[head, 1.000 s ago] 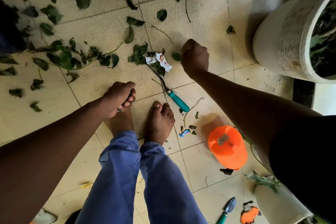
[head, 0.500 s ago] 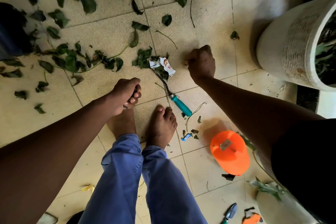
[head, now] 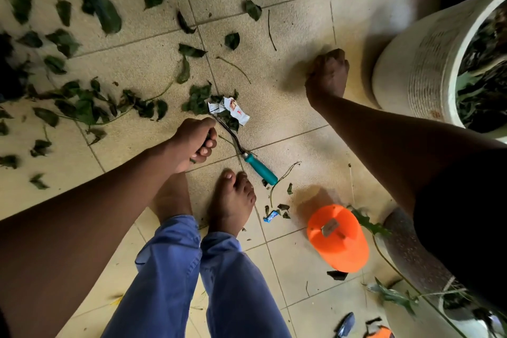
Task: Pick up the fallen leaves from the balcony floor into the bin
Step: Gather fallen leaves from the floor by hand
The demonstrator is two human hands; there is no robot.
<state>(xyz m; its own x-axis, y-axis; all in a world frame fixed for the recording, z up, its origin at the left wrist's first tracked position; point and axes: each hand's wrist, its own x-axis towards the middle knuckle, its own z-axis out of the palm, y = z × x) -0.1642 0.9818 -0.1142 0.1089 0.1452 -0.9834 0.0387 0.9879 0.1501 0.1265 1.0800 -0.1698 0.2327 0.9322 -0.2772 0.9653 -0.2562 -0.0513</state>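
Several dark green fallen leaves (head: 105, 12) and thin stems lie scattered over the beige floor tiles, mostly to the left and far side. The white bin (head: 411, 71) stands at the right with leaves inside. My right hand (head: 327, 74) is a closed fist just left of the bin's wall, above the floor; what it holds is hidden inside the fist. My left hand (head: 196, 143) is clenched above my bare feet, a dark green bit showing between its fingers. It is next to a small leaf pile (head: 197, 100).
A teal-handled hand tool (head: 260, 169) lies by my right foot, its metal end under a crumpled white wrapper (head: 233, 111). An orange cap (head: 338, 239) and a blue sweet wrapper (head: 270, 216) sit on the tiles. A speckled pot (head: 411, 252) stands lower right.
My right fist has moved right, away from the wrapper towards the bin. The leaf that lay beside it is gone from the floor. My left hand stayed clenched, now nearer the small leaf pile.
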